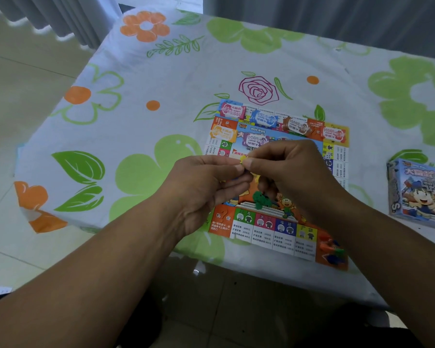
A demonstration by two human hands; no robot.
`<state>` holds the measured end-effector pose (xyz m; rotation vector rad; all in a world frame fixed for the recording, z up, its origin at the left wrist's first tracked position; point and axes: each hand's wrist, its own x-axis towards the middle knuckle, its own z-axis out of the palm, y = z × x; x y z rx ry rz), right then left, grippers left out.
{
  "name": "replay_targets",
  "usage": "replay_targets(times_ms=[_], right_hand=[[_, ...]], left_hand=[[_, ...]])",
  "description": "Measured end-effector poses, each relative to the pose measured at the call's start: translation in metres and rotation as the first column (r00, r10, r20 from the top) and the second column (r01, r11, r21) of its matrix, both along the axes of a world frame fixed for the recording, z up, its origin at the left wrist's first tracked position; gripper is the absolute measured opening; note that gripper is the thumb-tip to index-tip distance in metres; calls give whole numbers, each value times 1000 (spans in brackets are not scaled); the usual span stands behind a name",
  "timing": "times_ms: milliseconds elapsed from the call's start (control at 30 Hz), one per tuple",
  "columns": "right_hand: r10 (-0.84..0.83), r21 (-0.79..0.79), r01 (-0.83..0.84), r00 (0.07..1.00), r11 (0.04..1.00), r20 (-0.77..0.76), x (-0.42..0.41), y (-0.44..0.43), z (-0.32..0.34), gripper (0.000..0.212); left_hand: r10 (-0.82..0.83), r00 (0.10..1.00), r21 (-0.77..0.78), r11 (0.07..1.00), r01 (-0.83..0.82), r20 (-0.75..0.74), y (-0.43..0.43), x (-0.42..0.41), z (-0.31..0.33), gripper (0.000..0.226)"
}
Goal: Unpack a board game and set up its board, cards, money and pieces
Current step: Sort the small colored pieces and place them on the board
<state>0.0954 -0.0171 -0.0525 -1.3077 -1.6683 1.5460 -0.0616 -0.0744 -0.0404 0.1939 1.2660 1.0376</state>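
A colourful paper game board (274,229) lies flat on the table in front of me. Several small stacks of play money (264,118) sit along its far edge. Above the board's middle, my left hand (201,187) and my right hand (294,172) meet and both pinch a small yellow plastic piece (243,160) between thumb and fingers. A cluster of green plastic pieces (261,199) lies on the board under my hands. Orange, blue and green pawns (332,248) lie on the near right corner. A white die (327,155) sits at the right edge.
The game box (419,194) stands on the table to the right of the board. A floral tablecloth (141,101) covers the table, whose near edge runs just below the board. Grey curtains hang behind, and tiled floor shows at left.
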Motion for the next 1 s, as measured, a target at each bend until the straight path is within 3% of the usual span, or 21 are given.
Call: replay_targets(times_ms=[300, 400, 467, 600, 767, 1000], right_hand=[[-178, -340, 123, 975, 932, -134, -1, 8, 6, 4], [-160, -159, 175, 982, 972, 104, 8, 17, 1, 6], [-71, -10, 79, 939, 997, 335, 15, 21, -6, 10], [71, 66, -134, 812, 989, 579, 19, 27, -19, 18], [104, 128, -247, 746, 961, 658, 14, 25, -24, 18], [20, 261, -256, 749, 931, 662, 12, 23, -21, 26]], left_hand=[[16, 1000, -15, 1000, -16, -4, 2, 3, 2, 7], [25, 1000, -36, 999, -26, -15, 2, 1, 1, 8], [27, 999, -41, 999, -28, -29, 2, 0, -1, 9], [25, 998, -49, 998, -28, -57, 1, -1, -2, 7], [19, 998, -46, 999, -23, -65, 1, -2, -1, 10], [3, 997, -42, 999, -6, -71, 1, -4, -3, 10]])
